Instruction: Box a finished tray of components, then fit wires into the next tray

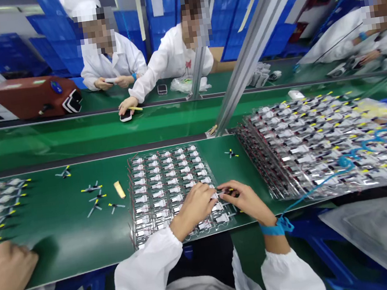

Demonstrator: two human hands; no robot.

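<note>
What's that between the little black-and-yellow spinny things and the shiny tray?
In the head view, a small flat yellow strip lies on the green bench, between the spinny pieces and the tray.

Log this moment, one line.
left hand over tray | right hand at tray edge | grip unclear | blue wrist strap

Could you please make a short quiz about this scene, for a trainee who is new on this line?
1. At the clear plastic tray of small white parts, which wrist wears the bright blue fabric strap: left or right?
2. True or false: a thin blue coiled cord runs from that strap.
3. Fill in the missing word: the small star-shaped parts lying loose on the green conveyor belt have ___ tips.

Key: 1. right; 2. true; 3. yellow.
</note>
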